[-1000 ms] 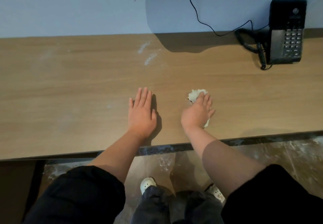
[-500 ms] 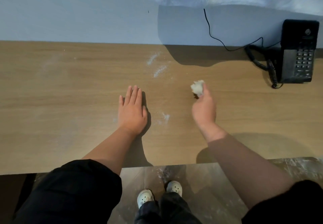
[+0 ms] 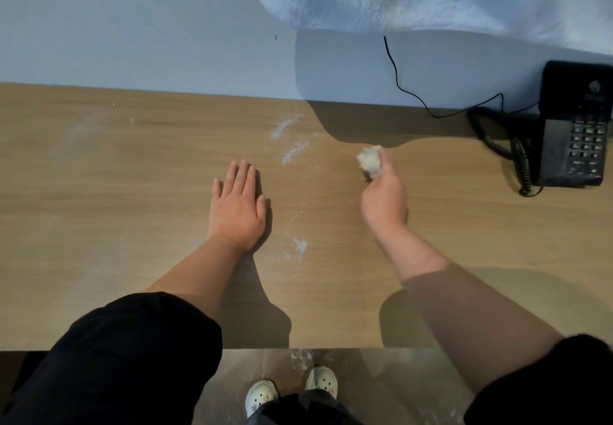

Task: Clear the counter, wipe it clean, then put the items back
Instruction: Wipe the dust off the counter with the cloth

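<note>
Where the fingers of the right hand [image 3: 384, 202] curl, they pinch a white wad [image 3: 371, 159] at their tips, over the counter [image 3: 99, 192]; whether it touches the wood is unclear. The left hand [image 3: 237, 207] lies flat on the counter, palm down, fingers straight and close together. Between the hands run two powder streaks [image 3: 290, 141], with a smear [image 3: 298, 247] nearer the front edge. A phone [image 3: 577, 132] sits far right by the wall, well apart from the wad, its cord [image 3: 497, 146] beside it.

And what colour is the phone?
Black, with a grey keypad panel. The phone shows in the head view, its only view.
</note>
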Demonstrator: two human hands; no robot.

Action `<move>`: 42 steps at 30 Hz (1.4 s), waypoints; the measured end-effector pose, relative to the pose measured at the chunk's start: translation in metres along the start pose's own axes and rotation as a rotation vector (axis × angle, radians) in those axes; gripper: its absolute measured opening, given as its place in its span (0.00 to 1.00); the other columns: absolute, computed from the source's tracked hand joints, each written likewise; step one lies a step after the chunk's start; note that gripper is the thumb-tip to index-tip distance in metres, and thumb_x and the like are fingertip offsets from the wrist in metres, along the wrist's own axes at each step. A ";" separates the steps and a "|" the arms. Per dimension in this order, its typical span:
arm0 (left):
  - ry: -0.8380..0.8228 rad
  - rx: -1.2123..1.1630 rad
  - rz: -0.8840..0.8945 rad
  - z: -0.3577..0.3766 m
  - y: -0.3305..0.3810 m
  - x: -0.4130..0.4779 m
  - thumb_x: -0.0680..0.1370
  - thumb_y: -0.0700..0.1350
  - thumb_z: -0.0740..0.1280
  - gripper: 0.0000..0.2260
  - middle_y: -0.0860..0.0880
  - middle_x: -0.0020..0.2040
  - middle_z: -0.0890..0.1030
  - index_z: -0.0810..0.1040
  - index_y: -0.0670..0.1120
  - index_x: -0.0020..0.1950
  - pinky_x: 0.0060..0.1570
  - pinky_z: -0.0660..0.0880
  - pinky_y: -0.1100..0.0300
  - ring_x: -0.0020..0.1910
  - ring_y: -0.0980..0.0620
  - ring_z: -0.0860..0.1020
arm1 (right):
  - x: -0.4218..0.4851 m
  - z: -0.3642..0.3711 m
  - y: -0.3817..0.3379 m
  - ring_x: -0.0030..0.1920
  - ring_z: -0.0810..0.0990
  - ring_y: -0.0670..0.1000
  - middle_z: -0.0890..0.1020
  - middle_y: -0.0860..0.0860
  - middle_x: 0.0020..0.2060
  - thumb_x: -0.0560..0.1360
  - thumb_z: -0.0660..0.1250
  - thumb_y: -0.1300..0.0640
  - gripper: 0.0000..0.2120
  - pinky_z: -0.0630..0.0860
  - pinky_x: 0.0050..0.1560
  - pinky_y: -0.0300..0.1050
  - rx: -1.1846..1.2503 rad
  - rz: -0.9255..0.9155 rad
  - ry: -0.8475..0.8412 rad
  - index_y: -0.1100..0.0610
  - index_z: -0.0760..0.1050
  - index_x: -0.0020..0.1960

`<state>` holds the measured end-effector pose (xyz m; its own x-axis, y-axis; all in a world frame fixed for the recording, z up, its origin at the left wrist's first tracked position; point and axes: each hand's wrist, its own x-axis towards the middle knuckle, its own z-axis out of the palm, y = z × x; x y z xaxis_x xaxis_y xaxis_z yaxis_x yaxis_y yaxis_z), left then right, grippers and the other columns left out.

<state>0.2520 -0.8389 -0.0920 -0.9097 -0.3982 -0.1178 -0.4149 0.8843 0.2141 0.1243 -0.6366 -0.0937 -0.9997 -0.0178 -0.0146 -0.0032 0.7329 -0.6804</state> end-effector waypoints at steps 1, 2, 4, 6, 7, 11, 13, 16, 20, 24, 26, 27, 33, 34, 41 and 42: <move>0.002 -0.015 -0.003 0.001 0.000 0.000 0.83 0.51 0.47 0.27 0.47 0.80 0.46 0.47 0.43 0.80 0.77 0.42 0.49 0.79 0.50 0.41 | 0.021 -0.005 0.007 0.63 0.74 0.57 0.71 0.50 0.70 0.75 0.54 0.67 0.30 0.73 0.62 0.53 -0.021 0.045 0.001 0.47 0.61 0.74; 0.010 -0.028 -0.001 0.002 -0.001 0.000 0.83 0.51 0.47 0.27 0.47 0.80 0.46 0.48 0.43 0.80 0.77 0.42 0.49 0.79 0.50 0.42 | 0.039 -0.009 0.011 0.64 0.73 0.59 0.72 0.52 0.69 0.75 0.54 0.67 0.29 0.71 0.64 0.53 -0.038 0.081 -0.023 0.49 0.63 0.74; 0.018 -0.050 0.006 0.004 -0.001 0.001 0.83 0.51 0.48 0.27 0.48 0.80 0.47 0.48 0.44 0.80 0.77 0.42 0.50 0.79 0.51 0.42 | 0.062 -0.007 0.009 0.67 0.70 0.60 0.72 0.56 0.67 0.75 0.54 0.67 0.27 0.67 0.67 0.52 -0.071 0.072 -0.087 0.53 0.66 0.72; 0.026 -0.068 0.008 0.006 -0.002 0.001 0.83 0.51 0.49 0.27 0.48 0.80 0.47 0.49 0.44 0.80 0.77 0.42 0.51 0.79 0.52 0.42 | 0.064 0.006 -0.005 0.69 0.67 0.59 0.71 0.57 0.69 0.76 0.54 0.68 0.25 0.63 0.70 0.52 -0.154 -0.055 -0.142 0.57 0.66 0.72; 0.034 -0.072 0.009 0.007 -0.003 0.002 0.83 0.51 0.50 0.26 0.49 0.80 0.48 0.49 0.44 0.80 0.77 0.43 0.51 0.79 0.52 0.43 | 0.061 0.013 -0.013 0.71 0.65 0.58 0.70 0.57 0.70 0.76 0.55 0.69 0.25 0.60 0.72 0.51 -0.203 -0.142 -0.172 0.58 0.65 0.72; 0.036 -0.056 0.003 0.009 -0.005 0.004 0.83 0.51 0.51 0.26 0.49 0.80 0.49 0.51 0.44 0.80 0.77 0.43 0.51 0.79 0.53 0.43 | 0.021 0.030 -0.029 0.77 0.55 0.51 0.61 0.53 0.76 0.77 0.55 0.71 0.28 0.45 0.76 0.44 -0.226 -0.428 -0.304 0.58 0.61 0.75; 0.031 -0.054 0.004 0.008 -0.004 0.004 0.83 0.51 0.50 0.26 0.49 0.80 0.48 0.50 0.45 0.80 0.77 0.43 0.52 0.79 0.53 0.44 | -0.005 0.030 -0.027 0.77 0.54 0.48 0.60 0.50 0.76 0.77 0.55 0.72 0.30 0.43 0.76 0.43 -0.227 -0.526 -0.328 0.56 0.60 0.76; 0.034 -0.053 0.007 0.007 -0.005 0.003 0.83 0.51 0.51 0.26 0.49 0.80 0.48 0.50 0.45 0.80 0.77 0.42 0.53 0.79 0.53 0.44 | -0.029 0.025 -0.018 0.76 0.54 0.45 0.60 0.47 0.76 0.78 0.54 0.71 0.29 0.46 0.77 0.45 -0.170 -0.578 -0.438 0.51 0.59 0.76; 0.029 -0.058 0.003 0.009 -0.006 0.003 0.83 0.52 0.49 0.27 0.49 0.80 0.48 0.50 0.45 0.80 0.76 0.42 0.53 0.79 0.53 0.44 | 0.002 0.017 -0.017 0.66 0.72 0.55 0.72 0.49 0.69 0.82 0.54 0.61 0.22 0.71 0.65 0.50 0.131 -0.354 -0.376 0.45 0.67 0.72; 0.030 -0.059 0.006 0.009 -0.006 0.004 0.78 0.56 0.44 0.32 0.49 0.80 0.49 0.51 0.45 0.80 0.77 0.42 0.53 0.79 0.53 0.45 | 0.080 0.016 -0.033 0.61 0.76 0.56 0.79 0.55 0.61 0.79 0.57 0.64 0.18 0.67 0.53 0.36 0.130 -0.147 -0.049 0.56 0.75 0.67; 0.025 -0.053 0.002 0.009 -0.006 0.004 0.77 0.56 0.43 0.32 0.49 0.80 0.48 0.50 0.45 0.80 0.76 0.41 0.53 0.79 0.53 0.44 | 0.107 0.022 -0.041 0.63 0.75 0.55 0.78 0.55 0.63 0.79 0.58 0.65 0.18 0.67 0.58 0.38 0.086 -0.100 -0.104 0.57 0.74 0.67; 0.023 -0.050 0.001 0.008 -0.006 0.004 0.77 0.57 0.43 0.32 0.50 0.80 0.48 0.49 0.45 0.80 0.76 0.41 0.54 0.79 0.53 0.44 | 0.114 0.027 -0.045 0.65 0.74 0.55 0.77 0.54 0.65 0.79 0.59 0.64 0.18 0.66 0.62 0.39 0.047 -0.098 -0.130 0.57 0.74 0.68; 0.024 -0.054 -0.004 0.009 -0.005 0.005 0.77 0.57 0.44 0.32 0.50 0.80 0.48 0.50 0.46 0.80 0.76 0.41 0.54 0.79 0.54 0.44 | 0.118 0.064 -0.079 0.63 0.75 0.54 0.79 0.52 0.62 0.79 0.59 0.63 0.18 0.67 0.58 0.38 0.038 -0.223 -0.164 0.54 0.76 0.66; 0.025 -0.058 -0.006 0.009 -0.005 0.004 0.77 0.57 0.44 0.32 0.50 0.80 0.49 0.50 0.46 0.80 0.77 0.41 0.54 0.79 0.54 0.44 | 0.117 0.069 -0.083 0.62 0.75 0.54 0.79 0.52 0.62 0.79 0.59 0.63 0.17 0.67 0.57 0.38 0.035 -0.244 -0.177 0.54 0.76 0.66; 0.032 -0.049 0.004 0.010 -0.006 0.005 0.75 0.59 0.40 0.34 0.50 0.80 0.49 0.50 0.46 0.80 0.76 0.41 0.54 0.79 0.54 0.44 | 0.106 0.100 -0.110 0.58 0.75 0.48 0.77 0.49 0.62 0.81 0.59 0.60 0.15 0.69 0.55 0.38 0.150 -0.303 -0.348 0.49 0.76 0.64; 0.031 -0.048 0.004 0.010 -0.006 0.005 0.76 0.58 0.40 0.34 0.50 0.80 0.49 0.50 0.45 0.80 0.76 0.40 0.54 0.79 0.54 0.44 | 0.106 0.103 -0.113 0.60 0.74 0.49 0.76 0.49 0.64 0.80 0.59 0.60 0.16 0.69 0.59 0.40 0.137 -0.340 -0.399 0.48 0.76 0.65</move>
<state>0.2504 -0.8435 -0.1034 -0.9113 -0.4025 -0.0868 -0.4107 0.8736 0.2612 0.0208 -0.7910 -0.0938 -0.8564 -0.5150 -0.0358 -0.2953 0.5455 -0.7844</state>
